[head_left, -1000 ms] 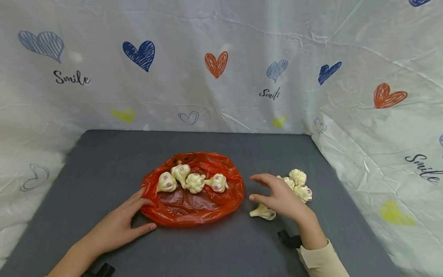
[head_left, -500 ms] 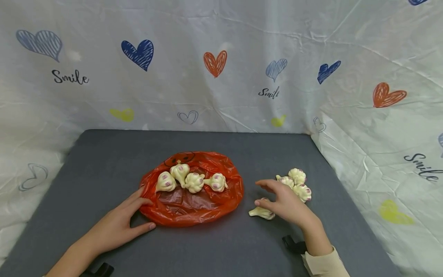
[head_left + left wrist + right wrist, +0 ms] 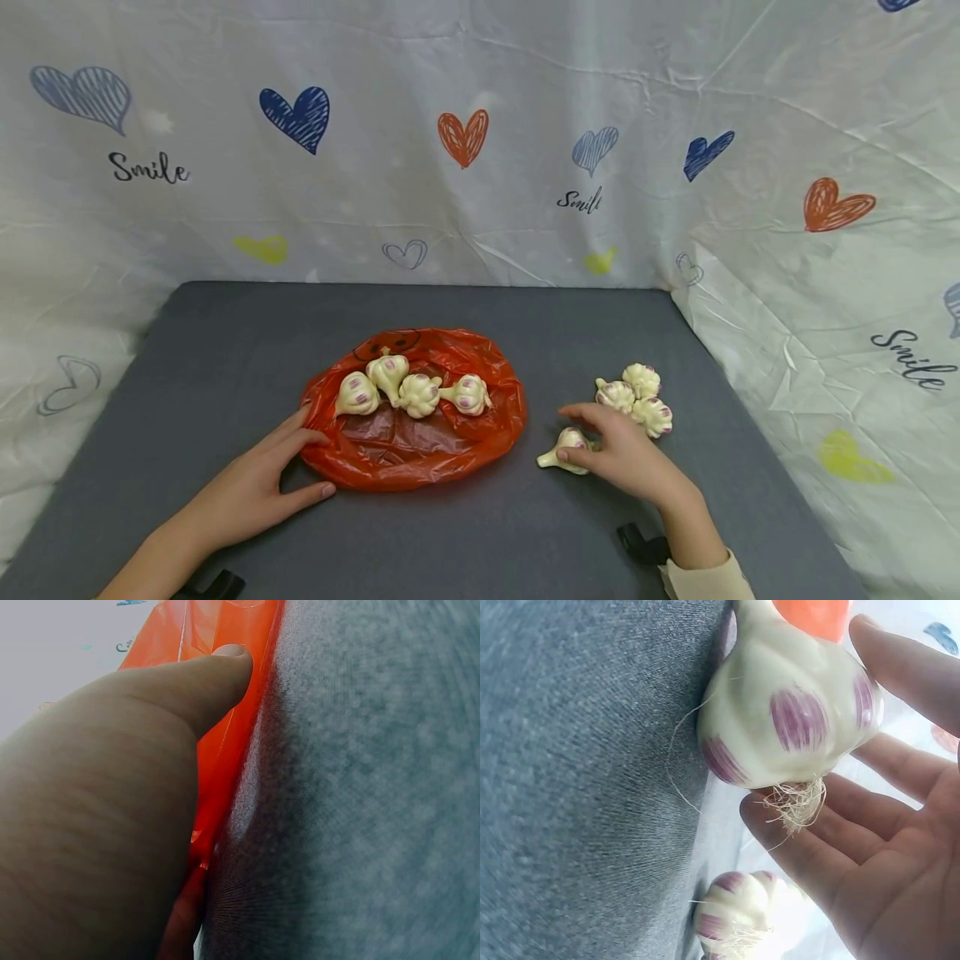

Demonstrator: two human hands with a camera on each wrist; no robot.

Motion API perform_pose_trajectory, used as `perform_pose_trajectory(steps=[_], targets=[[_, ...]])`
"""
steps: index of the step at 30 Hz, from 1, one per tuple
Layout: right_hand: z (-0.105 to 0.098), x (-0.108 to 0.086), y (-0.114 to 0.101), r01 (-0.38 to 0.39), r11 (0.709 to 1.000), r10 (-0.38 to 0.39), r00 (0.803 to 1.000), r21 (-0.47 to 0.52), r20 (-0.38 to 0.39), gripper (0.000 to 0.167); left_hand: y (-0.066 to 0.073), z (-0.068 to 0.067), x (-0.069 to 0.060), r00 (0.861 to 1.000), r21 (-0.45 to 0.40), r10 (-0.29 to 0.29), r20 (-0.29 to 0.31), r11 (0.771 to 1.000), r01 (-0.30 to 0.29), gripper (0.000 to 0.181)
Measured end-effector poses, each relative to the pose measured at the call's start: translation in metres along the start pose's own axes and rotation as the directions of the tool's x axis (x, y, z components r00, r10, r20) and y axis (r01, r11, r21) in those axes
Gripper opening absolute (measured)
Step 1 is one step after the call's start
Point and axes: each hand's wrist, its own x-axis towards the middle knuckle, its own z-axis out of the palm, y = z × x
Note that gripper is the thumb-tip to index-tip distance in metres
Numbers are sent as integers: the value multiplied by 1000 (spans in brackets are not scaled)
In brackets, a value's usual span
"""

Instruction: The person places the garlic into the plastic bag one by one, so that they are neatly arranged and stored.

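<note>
The right hand [image 3: 633,457] has shifted farther from the red bag [image 3: 408,467], now loosely spread, ungrasping, around the lone garlic bulb [image 3: 569,442] right of the bag; the left hand [image 3: 251,492] still rests relaxed against the bag's left edge

Your left hand [image 3: 255,492] touches the red bag [image 3: 420,473] at its left edge, with four garlic bulbs [image 3: 418,396] inside. Your right hand [image 3: 628,454] is at a single bulb [image 3: 571,439] (three more bulbs [image 3: 642,382] huddle just beyond) on the grey table [image 3: 465,542].
</note>
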Motion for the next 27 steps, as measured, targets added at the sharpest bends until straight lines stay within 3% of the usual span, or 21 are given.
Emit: perform_pose_trajectory(steps=[16,27], targets=[[4,-2,9,-22,999,24,998,-26,55,46,-1,1,-1,1000,6,1,-3,1000,-1,52],[0,-4,6,-29,999,31,998,-40,47,43,-3,2,0,1000,-2,12,-4,1000,-12,52]])
